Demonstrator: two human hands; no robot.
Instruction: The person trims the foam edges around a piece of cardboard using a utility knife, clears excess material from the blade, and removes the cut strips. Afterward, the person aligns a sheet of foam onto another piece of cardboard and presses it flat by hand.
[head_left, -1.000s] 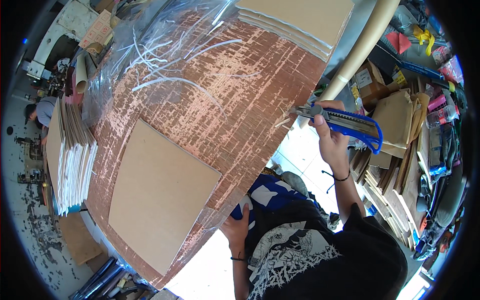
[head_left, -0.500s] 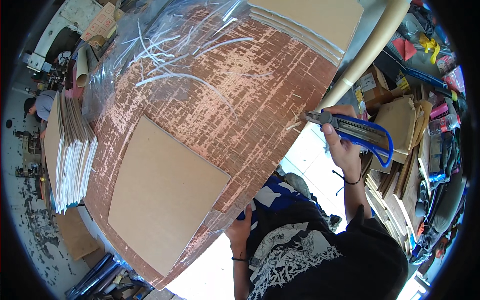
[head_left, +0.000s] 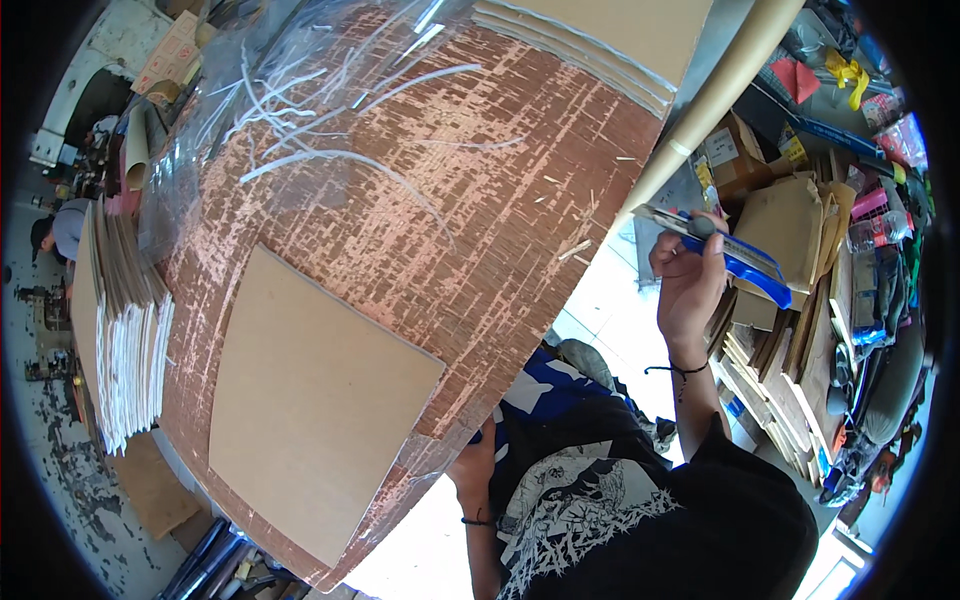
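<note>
Blue cutter in right hand, off table

Left hand low beside black shirt; fingers mostly hidden, can't tell state. Right fingers clamped round cutter, just past table's right edge; a slack grip could drop it. Tan board lies flat, unheld: a bump could shift it. Farther, loose white strips could tangle if dragged.

One knife, one loose tabletop board, two wristbands

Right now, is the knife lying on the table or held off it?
Held off it: the right hand grips the knife, beyond the edge of the table.
</note>
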